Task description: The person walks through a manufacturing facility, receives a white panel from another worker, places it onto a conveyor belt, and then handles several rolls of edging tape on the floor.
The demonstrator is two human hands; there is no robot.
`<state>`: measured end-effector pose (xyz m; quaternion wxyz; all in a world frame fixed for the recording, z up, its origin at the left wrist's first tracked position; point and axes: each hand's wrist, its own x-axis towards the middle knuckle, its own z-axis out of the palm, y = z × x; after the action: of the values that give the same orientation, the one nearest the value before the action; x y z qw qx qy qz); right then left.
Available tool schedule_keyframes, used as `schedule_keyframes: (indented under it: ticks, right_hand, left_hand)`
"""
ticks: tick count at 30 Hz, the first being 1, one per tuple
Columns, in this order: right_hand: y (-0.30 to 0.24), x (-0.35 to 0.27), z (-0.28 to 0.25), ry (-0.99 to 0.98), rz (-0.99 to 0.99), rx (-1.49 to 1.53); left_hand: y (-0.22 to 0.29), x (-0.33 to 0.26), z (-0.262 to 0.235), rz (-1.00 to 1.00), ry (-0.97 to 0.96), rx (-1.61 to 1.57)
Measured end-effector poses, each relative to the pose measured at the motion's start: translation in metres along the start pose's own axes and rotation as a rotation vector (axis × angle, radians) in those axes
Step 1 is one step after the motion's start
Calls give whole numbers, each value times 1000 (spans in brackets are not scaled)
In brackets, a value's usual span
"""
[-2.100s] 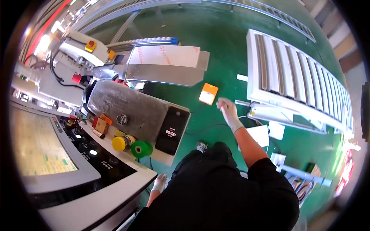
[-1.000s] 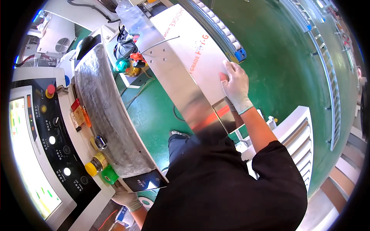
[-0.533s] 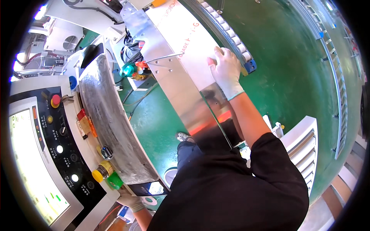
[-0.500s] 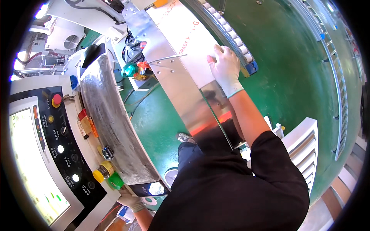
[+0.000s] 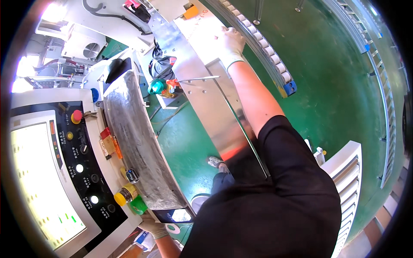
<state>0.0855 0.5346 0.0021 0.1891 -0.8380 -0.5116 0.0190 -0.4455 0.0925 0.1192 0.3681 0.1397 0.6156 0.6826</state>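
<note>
A white panel [image 5: 201,31] with red print lies lengthwise on a shiny metal bed [image 5: 202,101]. My right hand [image 5: 231,42], in a pale glove, is on its near right corner. The thumb rests over the top face, and the fingers bend at the right edge, their tips hidden. At the lower left, my gloved left hand [image 5: 151,225] is by the underside of the control console, next to a green object [image 5: 138,205]. The fingers of that hand are hidden. An orange-handled screwdriver [image 5: 174,82] lies across the left edge of the bed.
The control console [image 5: 92,172] has a lit screen and a red stop button [image 5: 76,116]. A yellow-capped bottle [image 5: 124,195] stands beside a film-covered grey shelf [image 5: 135,142]. A roller conveyor [image 5: 262,45] runs along the right of the bed. A white plastic chair [image 5: 344,172] is at my right.
My right hand has moved farther away along the bed, and the white panel has slid the same way, baring more metal. The view has shifted slightly. My left hand stays by the console.
</note>
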Motion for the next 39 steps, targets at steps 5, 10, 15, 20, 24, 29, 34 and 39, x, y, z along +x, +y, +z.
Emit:
schedule_keyframes:
  ticks: [5, 10, 15, 20, 24, 29, 34, 39]
  right_hand:
    - [-17, -8, -6, -9, 67, 107]
    - [2, -65, 21, 194, -207, 550]
    - [-2, -186, 15, 34, -359, 645]
    - [15, -258, -38, -53, -483, 205]
    - [21, -280, -53, 62, -327, 236]
    - [28, -353, -78, 44, -112, 113]
    - [21, -443, -73, 143, 49, 165]
    - [49, -540, -76, 308, 166, -241]
  left_hand:
    - [-4, 4, -7, 119, -5, -12]
    - [2, -3, 8, 40, -100, -97]
    - [0, -1, -10, 37, -110, -43]
    - [12, -2, -25, -97, -341, -326]
    - [25, -1, -27, -202, -578, -280]
    - [15, 25, -64, -216, -1064, -79]
    - [13, 81, -122, -605, -1233, -102]
    - [45, 113, -131, -278, -1497, 280]
